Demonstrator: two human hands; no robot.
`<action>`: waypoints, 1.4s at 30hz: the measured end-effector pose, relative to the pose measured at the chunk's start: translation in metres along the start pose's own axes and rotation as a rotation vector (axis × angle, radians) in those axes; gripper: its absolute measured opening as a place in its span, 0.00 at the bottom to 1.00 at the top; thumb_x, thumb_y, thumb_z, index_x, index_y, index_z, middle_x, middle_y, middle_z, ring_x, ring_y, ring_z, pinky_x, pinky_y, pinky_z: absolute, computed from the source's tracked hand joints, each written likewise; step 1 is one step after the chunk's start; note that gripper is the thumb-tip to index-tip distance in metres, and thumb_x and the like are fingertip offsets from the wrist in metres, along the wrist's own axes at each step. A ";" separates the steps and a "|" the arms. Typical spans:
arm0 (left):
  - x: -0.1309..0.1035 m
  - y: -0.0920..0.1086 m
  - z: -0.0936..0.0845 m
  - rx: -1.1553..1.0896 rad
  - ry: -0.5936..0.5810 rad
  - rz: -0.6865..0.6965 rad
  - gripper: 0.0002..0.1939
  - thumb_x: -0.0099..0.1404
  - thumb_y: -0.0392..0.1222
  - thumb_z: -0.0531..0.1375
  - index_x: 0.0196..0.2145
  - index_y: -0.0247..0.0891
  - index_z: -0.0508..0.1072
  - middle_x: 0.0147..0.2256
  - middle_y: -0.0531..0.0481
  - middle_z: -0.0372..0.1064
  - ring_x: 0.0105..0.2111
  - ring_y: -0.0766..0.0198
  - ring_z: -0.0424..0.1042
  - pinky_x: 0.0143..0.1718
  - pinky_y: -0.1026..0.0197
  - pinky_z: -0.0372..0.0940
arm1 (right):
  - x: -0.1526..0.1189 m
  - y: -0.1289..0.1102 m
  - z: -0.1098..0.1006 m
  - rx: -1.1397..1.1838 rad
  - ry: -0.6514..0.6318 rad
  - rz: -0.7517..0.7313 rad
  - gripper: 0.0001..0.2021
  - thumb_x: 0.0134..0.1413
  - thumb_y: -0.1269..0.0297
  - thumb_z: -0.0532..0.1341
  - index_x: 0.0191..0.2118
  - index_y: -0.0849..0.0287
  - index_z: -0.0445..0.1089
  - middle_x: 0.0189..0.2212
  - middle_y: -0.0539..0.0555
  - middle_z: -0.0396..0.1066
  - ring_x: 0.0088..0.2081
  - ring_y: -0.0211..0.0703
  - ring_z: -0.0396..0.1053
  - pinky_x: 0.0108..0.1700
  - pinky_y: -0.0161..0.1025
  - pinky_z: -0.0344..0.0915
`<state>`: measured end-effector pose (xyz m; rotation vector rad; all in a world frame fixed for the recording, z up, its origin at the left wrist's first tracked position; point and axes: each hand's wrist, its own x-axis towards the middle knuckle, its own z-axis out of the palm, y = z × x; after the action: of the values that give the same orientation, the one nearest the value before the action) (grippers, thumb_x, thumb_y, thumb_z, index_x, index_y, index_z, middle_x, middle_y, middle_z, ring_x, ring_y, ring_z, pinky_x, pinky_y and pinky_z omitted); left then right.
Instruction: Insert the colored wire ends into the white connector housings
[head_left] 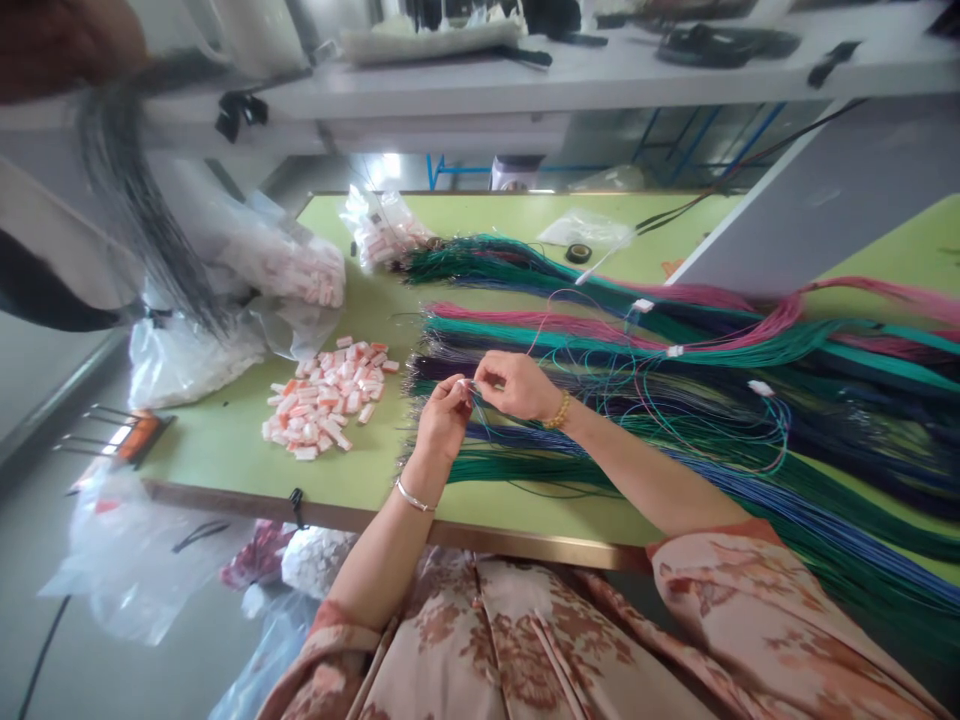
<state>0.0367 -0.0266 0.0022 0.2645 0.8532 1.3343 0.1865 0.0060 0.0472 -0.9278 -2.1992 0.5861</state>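
Observation:
My left hand (444, 418), with a silver bangle at its wrist, pinches a small whitish connector (463, 386) that is mostly covered by the fingers. Close against it, the fingertips of my right hand (517, 387) are closed on a thin wire (475, 388) at the connector's end. A loose loop of thin wires (551, 355) runs off behind my right hand. Under and beyond both hands lie long bundles of green wires (517, 466), pink wires (495, 322) and dark wires, their ends bunched at the left. Left of my hands is a loose pile of small white and orange connectors (326, 395).
Plastic bags of connectors (382, 228) stand at the back left of the green table (217, 450). A black tape roll (577, 253) and a clear bag (581, 228) lie behind the wires. A white shelf (450, 90) crosses above. Grey wires (142, 210) hang at the left.

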 end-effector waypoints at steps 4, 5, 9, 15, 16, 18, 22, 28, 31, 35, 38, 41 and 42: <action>0.001 -0.001 -0.001 0.010 -0.009 0.000 0.09 0.53 0.31 0.67 0.33 0.35 0.73 0.26 0.54 0.71 0.26 0.72 0.68 0.32 0.67 0.61 | -0.002 0.002 0.001 -0.077 -0.007 -0.036 0.05 0.52 0.72 0.57 0.27 0.60 0.66 0.26 0.52 0.67 0.28 0.36 0.63 0.32 0.34 0.58; 0.001 -0.001 -0.001 0.014 -0.016 0.001 0.10 0.53 0.31 0.67 0.33 0.35 0.73 0.26 0.54 0.71 0.26 0.72 0.68 0.33 0.67 0.61 | -0.002 0.002 0.001 -0.097 -0.012 -0.049 0.05 0.52 0.72 0.56 0.27 0.60 0.66 0.26 0.52 0.67 0.28 0.37 0.63 0.32 0.34 0.58; 0.001 -0.001 -0.002 0.023 -0.020 0.000 0.10 0.52 0.32 0.68 0.33 0.35 0.73 0.26 0.54 0.71 0.27 0.72 0.68 0.33 0.67 0.61 | -0.004 0.004 0.002 -0.164 -0.024 -0.081 0.05 0.53 0.72 0.56 0.27 0.60 0.66 0.26 0.52 0.67 0.29 0.38 0.63 0.33 0.35 0.57; 0.001 -0.004 -0.002 0.050 -0.008 0.029 0.12 0.50 0.33 0.70 0.32 0.35 0.73 0.25 0.55 0.70 0.25 0.73 0.67 0.32 0.67 0.61 | -0.004 0.005 0.006 -0.248 -0.046 -0.098 0.07 0.55 0.71 0.55 0.28 0.60 0.66 0.26 0.54 0.67 0.29 0.39 0.62 0.33 0.36 0.56; 0.001 -0.005 -0.002 0.060 -0.007 0.041 0.12 0.49 0.33 0.70 0.32 0.34 0.74 0.24 0.55 0.69 0.25 0.73 0.67 0.31 0.67 0.61 | -0.004 0.006 0.007 -0.258 -0.055 -0.100 0.07 0.56 0.70 0.55 0.28 0.60 0.66 0.27 0.54 0.67 0.30 0.40 0.62 0.34 0.36 0.56; -0.001 -0.007 -0.002 0.086 -0.006 0.069 0.11 0.49 0.34 0.70 0.31 0.34 0.74 0.23 0.55 0.69 0.24 0.74 0.65 0.30 0.67 0.60 | -0.004 0.007 0.011 -0.282 -0.068 -0.096 0.07 0.56 0.70 0.55 0.28 0.60 0.66 0.27 0.55 0.67 0.30 0.40 0.61 0.34 0.36 0.55; -0.002 -0.007 -0.002 0.138 0.042 0.091 0.11 0.47 0.35 0.71 0.29 0.34 0.74 0.23 0.55 0.69 0.23 0.74 0.65 0.29 0.67 0.59 | -0.005 0.009 0.015 -0.333 -0.076 -0.081 0.10 0.59 0.69 0.53 0.28 0.60 0.68 0.28 0.56 0.68 0.30 0.41 0.62 0.34 0.37 0.55; -0.001 -0.007 -0.001 0.136 0.080 0.095 0.11 0.46 0.34 0.70 0.28 0.33 0.74 0.22 0.54 0.68 0.23 0.72 0.66 0.30 0.66 0.59 | -0.007 0.010 0.018 -0.392 -0.131 -0.054 0.10 0.59 0.69 0.52 0.32 0.62 0.69 0.30 0.58 0.70 0.30 0.42 0.63 0.34 0.38 0.55; -0.003 -0.009 -0.001 0.157 0.083 0.116 0.10 0.46 0.34 0.70 0.27 0.33 0.74 0.21 0.55 0.67 0.22 0.73 0.64 0.29 0.66 0.58 | -0.007 0.008 0.023 -0.458 -0.123 -0.046 0.10 0.59 0.67 0.52 0.31 0.63 0.69 0.30 0.59 0.70 0.29 0.42 0.62 0.33 0.39 0.54; -0.006 -0.008 0.000 0.182 0.114 0.156 0.11 0.45 0.35 0.70 0.27 0.33 0.74 0.21 0.55 0.68 0.23 0.73 0.64 0.30 0.65 0.58 | -0.008 0.007 0.019 -0.372 -0.109 -0.038 0.09 0.58 0.68 0.52 0.31 0.62 0.67 0.29 0.58 0.70 0.29 0.42 0.63 0.33 0.38 0.55; -0.006 -0.007 0.005 0.152 0.116 0.187 0.12 0.45 0.35 0.71 0.28 0.34 0.74 0.23 0.54 0.70 0.23 0.72 0.65 0.31 0.64 0.59 | -0.009 0.004 0.008 -0.209 -0.068 0.022 0.07 0.57 0.67 0.53 0.32 0.60 0.66 0.29 0.55 0.69 0.29 0.39 0.64 0.33 0.36 0.57; -0.007 -0.009 0.011 0.125 0.086 0.197 0.12 0.46 0.36 0.71 0.29 0.35 0.74 0.24 0.54 0.70 0.24 0.72 0.66 0.33 0.64 0.61 | -0.013 -0.004 -0.001 -0.218 -0.047 0.058 0.11 0.49 0.60 0.62 0.37 0.60 0.67 0.33 0.55 0.70 0.33 0.42 0.66 0.35 0.37 0.58; -0.008 -0.010 0.012 0.119 0.062 0.195 0.12 0.47 0.37 0.71 0.30 0.35 0.74 0.25 0.54 0.70 0.25 0.71 0.66 0.33 0.64 0.61 | -0.015 -0.007 -0.003 -0.243 -0.051 0.060 0.14 0.45 0.60 0.63 0.39 0.60 0.67 0.34 0.56 0.71 0.34 0.44 0.67 0.36 0.38 0.59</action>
<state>0.0521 -0.0329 0.0074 0.4094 0.9798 1.4809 0.1932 -0.0092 0.0470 -1.1176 -2.3317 0.3779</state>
